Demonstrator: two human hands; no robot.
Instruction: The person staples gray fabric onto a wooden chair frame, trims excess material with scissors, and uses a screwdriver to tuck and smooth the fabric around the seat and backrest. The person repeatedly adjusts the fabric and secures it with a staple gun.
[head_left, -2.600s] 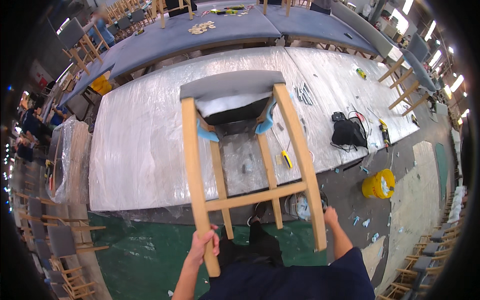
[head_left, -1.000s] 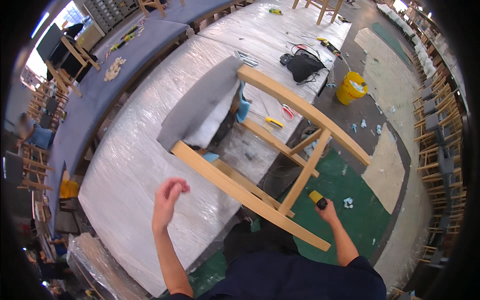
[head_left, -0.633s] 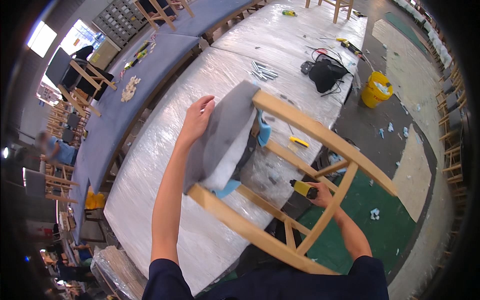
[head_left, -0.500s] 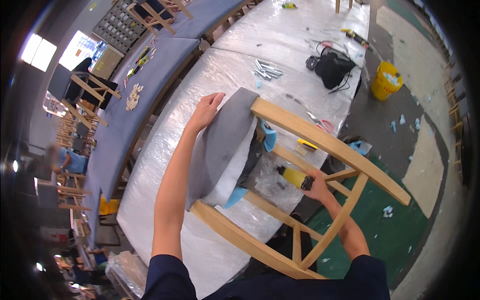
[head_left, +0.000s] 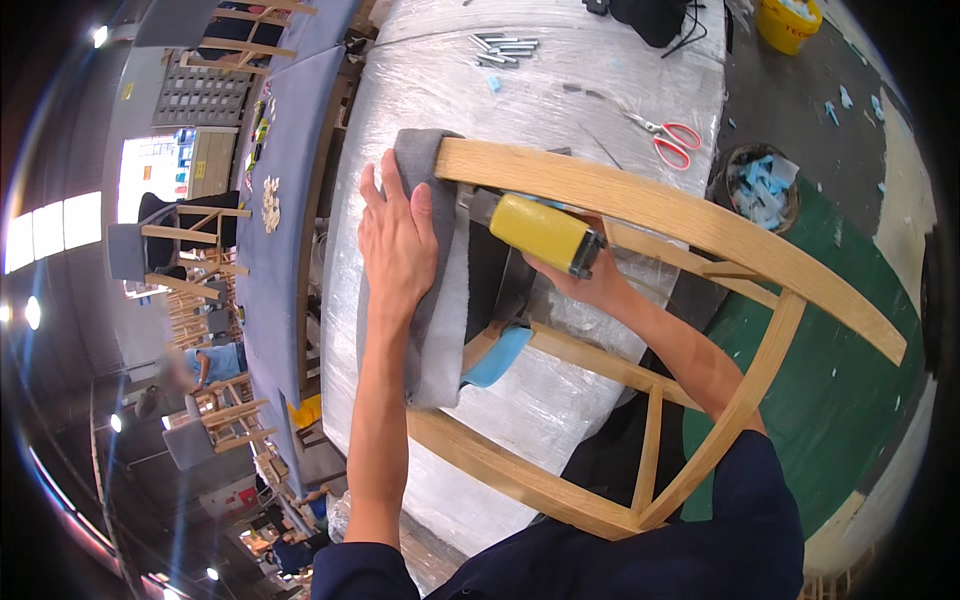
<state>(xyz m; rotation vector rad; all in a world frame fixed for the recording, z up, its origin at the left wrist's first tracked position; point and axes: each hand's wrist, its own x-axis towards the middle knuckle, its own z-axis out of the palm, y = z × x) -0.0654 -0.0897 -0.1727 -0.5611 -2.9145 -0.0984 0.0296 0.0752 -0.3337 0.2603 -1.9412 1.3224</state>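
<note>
A wooden chair frame (head_left: 668,213) lies on its side, with grey upholstery fabric (head_left: 417,358) wrapped over its padded end. My left hand (head_left: 398,243) rests on that fabric, fingers spread and palm down. In my right hand (head_left: 588,283) is a yellow staple gun (head_left: 538,232) with a dark end cap. The gun's nose is at the inner side of the fabric, close to the upper wooden leg; whether it touches is hard to see. A light blue flap (head_left: 498,358) hangs at the lower inner side of the chair.
The chair lies on a plastic-wrapped table (head_left: 440,95). Beyond it are red-handled scissors (head_left: 672,145) and several metal rods or tubes (head_left: 505,48). A bin of blue scraps (head_left: 760,190) stands at the right, with a yellow bucket (head_left: 788,25) farther back. Another table (head_left: 285,130) runs along the left.
My right hand has brought the staple gun up and left, to the fabric by the upper leg. My left hand now lies flatter on the fabric. The view has turned and come closer.
</note>
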